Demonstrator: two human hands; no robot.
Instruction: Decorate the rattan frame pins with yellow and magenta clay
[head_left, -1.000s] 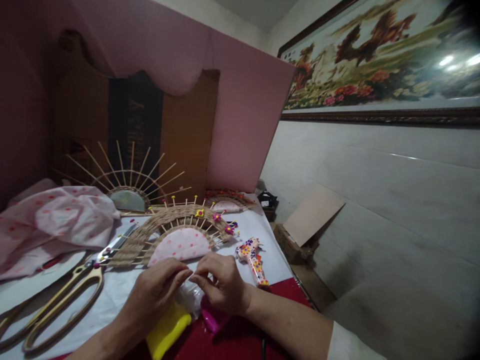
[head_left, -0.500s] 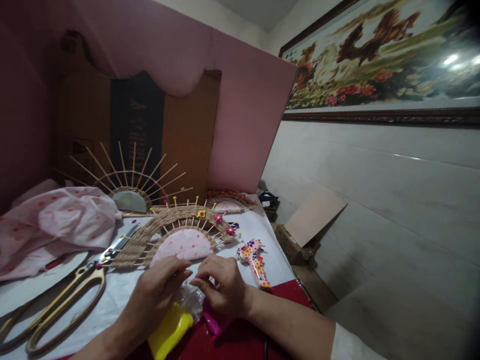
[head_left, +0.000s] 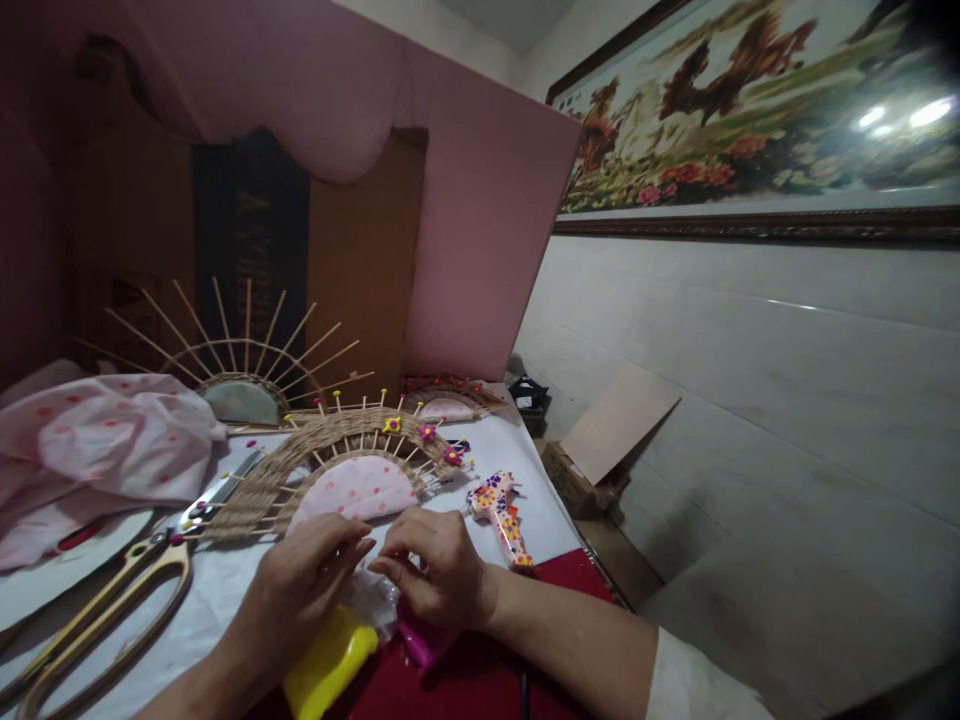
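My left hand [head_left: 304, 575] and my right hand [head_left: 439, 565] face each other close together, fingertips nearly meeting. Both are closed with fingers curled in a pinch; whatever they hold is too small or hidden to make out. Below them lie a bag of yellow clay-like material [head_left: 330, 660], a clear plastic bag [head_left: 375, 600] and a magenta packet [head_left: 421, 640], partly covered by my right hand. Just beyond the hands rests a woven fan-shaped piece [head_left: 262, 475] with a dotted pink cloth centre [head_left: 356, 488], sticks tipped with small coloured balls, and several little clay flowers [head_left: 427, 432].
Large gold-handled scissors [head_left: 112, 630] lie at the left, near a bundle of dotted pink cloth [head_left: 127, 435]. A flower-patterned glue gun [head_left: 502, 515] is right of my hands. Behind stand a half-woven stick frame [head_left: 244, 400], another fan [head_left: 450, 405] and a cardboard sheet [head_left: 360, 270].
The view has shifted slightly, so the scene sits a little further left. My hands keep nearly the same pinched pose above the bags.
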